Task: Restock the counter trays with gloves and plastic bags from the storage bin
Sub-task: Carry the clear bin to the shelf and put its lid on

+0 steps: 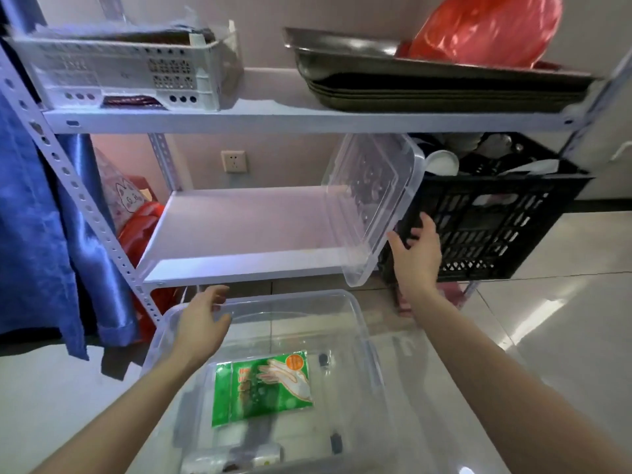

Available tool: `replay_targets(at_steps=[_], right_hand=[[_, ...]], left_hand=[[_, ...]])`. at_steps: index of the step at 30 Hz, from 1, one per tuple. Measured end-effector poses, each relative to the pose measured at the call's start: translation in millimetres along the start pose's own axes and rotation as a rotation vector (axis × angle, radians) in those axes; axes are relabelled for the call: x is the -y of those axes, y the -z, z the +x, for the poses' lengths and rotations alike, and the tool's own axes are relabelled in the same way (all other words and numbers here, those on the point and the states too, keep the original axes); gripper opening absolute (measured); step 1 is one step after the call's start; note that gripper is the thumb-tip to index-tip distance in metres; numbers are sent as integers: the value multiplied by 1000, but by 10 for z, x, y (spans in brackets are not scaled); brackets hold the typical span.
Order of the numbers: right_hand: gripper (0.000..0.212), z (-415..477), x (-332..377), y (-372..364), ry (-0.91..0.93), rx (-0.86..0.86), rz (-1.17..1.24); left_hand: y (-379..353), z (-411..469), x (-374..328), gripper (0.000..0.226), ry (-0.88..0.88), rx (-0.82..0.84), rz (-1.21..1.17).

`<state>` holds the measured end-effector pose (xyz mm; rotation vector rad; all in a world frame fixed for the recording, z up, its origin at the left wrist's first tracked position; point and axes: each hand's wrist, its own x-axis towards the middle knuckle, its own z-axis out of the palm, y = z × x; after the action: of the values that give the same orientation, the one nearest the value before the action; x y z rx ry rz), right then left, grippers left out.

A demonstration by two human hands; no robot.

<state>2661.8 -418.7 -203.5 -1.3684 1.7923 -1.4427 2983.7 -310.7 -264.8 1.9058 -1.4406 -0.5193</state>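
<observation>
Clear storage bin [359, 323] – green glove pack [263, 388] inside, seemingly flat.

The middle shelf [246, 230] lies bare and open to its left, hemmed on the right by the tilted clear lid [372, 203] leaning against the black crate [496, 227], while the storage bin [362, 323] stands open-topped below

Daylight is coming in from the right, glaring off the floor [533, 323] and washing the shelf [246, 230] pale. Wide-angle distortion is bending the edges, and the whole frame is looking soft.
</observation>
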Motion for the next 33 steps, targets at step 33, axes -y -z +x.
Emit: replay_targets(at_steps=[33], right_hand=[[61, -1134, 108, 2054, 384, 455, -54]], left_hand=[[-142, 13, -2240, 76, -966, -205, 391]])
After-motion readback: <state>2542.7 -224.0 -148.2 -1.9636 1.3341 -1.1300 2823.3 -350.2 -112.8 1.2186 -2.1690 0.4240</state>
